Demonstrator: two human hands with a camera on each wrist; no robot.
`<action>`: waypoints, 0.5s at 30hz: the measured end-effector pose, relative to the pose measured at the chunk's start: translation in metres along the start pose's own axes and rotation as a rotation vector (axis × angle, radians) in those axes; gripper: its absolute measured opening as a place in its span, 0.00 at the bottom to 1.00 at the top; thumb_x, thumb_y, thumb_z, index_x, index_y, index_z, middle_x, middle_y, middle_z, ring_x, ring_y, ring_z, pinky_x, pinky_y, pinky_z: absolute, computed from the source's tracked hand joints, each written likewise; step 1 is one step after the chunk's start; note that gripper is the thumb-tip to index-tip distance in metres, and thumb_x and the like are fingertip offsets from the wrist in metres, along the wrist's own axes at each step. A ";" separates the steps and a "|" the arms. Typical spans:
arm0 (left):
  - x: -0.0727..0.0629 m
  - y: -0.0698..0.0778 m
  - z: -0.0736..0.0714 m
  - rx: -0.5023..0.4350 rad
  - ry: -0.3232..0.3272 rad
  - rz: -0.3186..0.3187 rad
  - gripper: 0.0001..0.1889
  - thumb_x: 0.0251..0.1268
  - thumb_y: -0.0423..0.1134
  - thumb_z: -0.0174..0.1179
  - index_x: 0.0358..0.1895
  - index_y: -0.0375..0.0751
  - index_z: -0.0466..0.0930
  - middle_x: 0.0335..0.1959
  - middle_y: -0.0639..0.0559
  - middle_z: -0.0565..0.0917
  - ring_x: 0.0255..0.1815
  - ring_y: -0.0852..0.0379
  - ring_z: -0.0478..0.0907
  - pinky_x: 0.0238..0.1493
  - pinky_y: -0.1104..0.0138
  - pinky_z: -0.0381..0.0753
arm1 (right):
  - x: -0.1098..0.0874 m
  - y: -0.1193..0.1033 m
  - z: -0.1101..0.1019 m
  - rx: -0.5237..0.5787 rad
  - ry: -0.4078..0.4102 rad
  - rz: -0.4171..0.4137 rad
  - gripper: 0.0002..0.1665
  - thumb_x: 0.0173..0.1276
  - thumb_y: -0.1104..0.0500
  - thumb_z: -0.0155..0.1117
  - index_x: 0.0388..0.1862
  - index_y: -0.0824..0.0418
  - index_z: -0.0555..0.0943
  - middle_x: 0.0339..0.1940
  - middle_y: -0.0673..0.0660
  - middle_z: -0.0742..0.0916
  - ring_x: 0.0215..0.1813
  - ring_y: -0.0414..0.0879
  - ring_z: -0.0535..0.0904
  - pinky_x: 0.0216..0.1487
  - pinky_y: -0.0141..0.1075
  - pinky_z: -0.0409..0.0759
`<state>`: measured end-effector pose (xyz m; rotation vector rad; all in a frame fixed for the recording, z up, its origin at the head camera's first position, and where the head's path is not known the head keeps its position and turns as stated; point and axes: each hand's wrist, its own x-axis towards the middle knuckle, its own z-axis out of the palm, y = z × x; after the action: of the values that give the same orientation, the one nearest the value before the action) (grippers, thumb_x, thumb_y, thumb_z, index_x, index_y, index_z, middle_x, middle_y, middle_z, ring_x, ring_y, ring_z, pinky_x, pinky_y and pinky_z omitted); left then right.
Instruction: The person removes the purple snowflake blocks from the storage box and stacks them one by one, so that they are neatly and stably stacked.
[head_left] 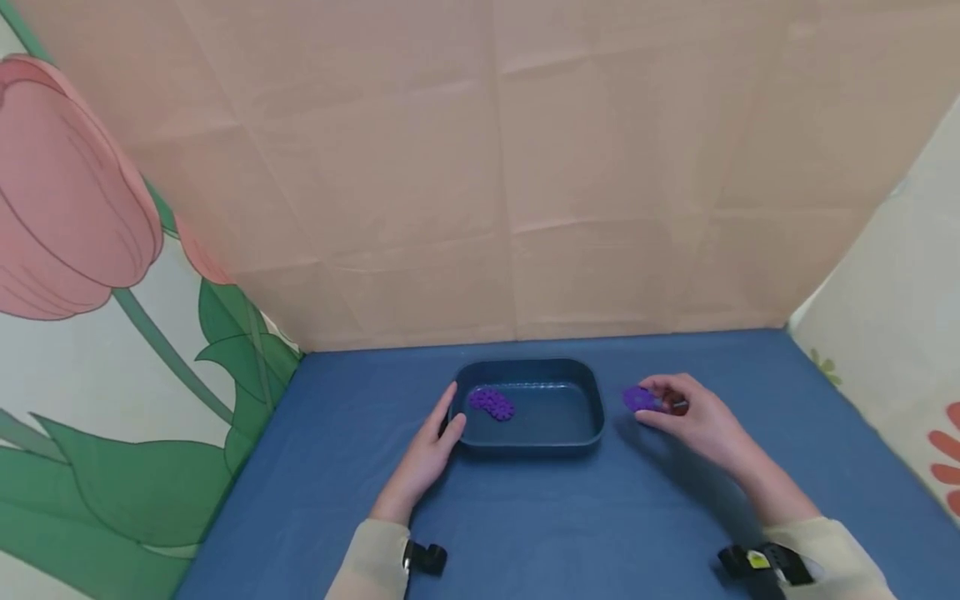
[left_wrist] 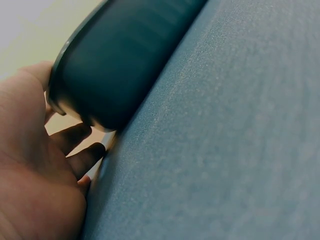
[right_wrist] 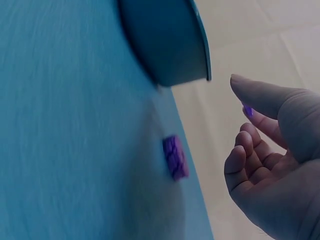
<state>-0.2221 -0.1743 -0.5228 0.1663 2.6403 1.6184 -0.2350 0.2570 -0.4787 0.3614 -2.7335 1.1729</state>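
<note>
Pale right sleeve [head_left: 832, 550] sits nearest, its right hand [head_left: 693, 417] hovering over the blue table [head_left: 525, 533]. Looks like a clumsy fingertip could knock the purple piece [right_wrist: 175, 157] sideways — and a shove from the left hand [head_left: 427, 454], thumb and forefinger spread at the tray's [head_left: 525, 451] left end, might slide that. The piece lies on the table, below and left of the right fingertips, apart — can't tell if they're pinching that purple bit [right_wrist: 248, 111].

Through the left wrist camera I see a dark teal, smooth, round-cornered tray [left_wrist: 115, 65]. At the tray's end, the person's bare left hand [left_wrist: 30, 150] holds the rim, thumb against it. Under the tray spreads a blue-grey, fine-textured, flat surface [left_wrist: 225, 125].
</note>
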 end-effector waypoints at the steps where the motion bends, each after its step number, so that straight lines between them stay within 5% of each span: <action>1: 0.000 0.000 0.000 0.003 0.002 0.002 0.34 0.65 0.72 0.45 0.74 0.81 0.48 0.74 0.75 0.51 0.77 0.57 0.46 0.72 0.43 0.48 | -0.001 0.003 -0.001 -0.003 -0.005 0.010 0.26 0.60 0.39 0.70 0.54 0.47 0.79 0.43 0.55 0.78 0.43 0.51 0.74 0.37 0.36 0.76; 15: 0.002 -0.002 0.000 0.015 -0.003 0.015 0.35 0.67 0.71 0.44 0.76 0.76 0.48 0.74 0.77 0.51 0.77 0.59 0.46 0.72 0.44 0.49 | -0.005 0.040 -0.005 -0.033 -0.057 0.056 0.26 0.62 0.37 0.67 0.54 0.47 0.79 0.44 0.56 0.79 0.44 0.51 0.72 0.38 0.41 0.72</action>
<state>-0.2240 -0.1750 -0.5248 0.1891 2.6552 1.6020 -0.2408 0.2884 -0.5045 0.3211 -2.8252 1.1471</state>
